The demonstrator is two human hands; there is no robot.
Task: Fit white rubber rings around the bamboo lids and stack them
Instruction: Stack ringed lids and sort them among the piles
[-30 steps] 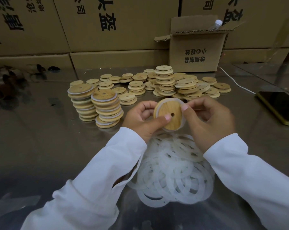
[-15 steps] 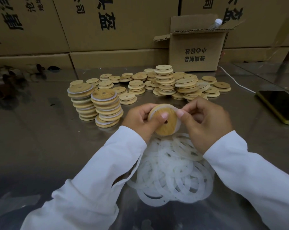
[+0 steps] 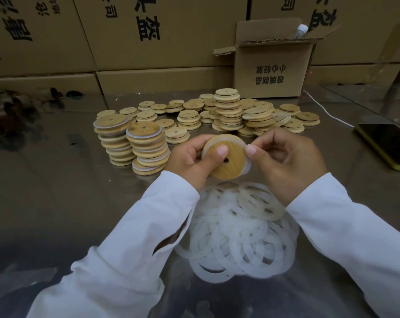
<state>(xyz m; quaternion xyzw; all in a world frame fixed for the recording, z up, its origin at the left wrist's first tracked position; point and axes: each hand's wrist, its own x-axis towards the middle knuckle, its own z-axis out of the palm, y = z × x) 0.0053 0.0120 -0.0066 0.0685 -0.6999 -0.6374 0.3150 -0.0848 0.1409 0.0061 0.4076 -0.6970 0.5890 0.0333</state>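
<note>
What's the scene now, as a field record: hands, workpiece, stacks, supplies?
left hand: grips bamboo lid, thumb on its face
right hand: pinches white rubber ring at the lid's rim
ringed stacks: two, left of the hands
bare lids: low piles behind
loose rings: heap between the forearms
phone: far right on table

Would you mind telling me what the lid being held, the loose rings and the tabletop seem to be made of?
The held lid looks like bamboo: tan, matte, streaked grain. The loose rings look like rubber or silicone: milky, translucent, lying limp. The tabletop seems polished metal, perhaps steel: grey, mirroring the boxes.
</note>
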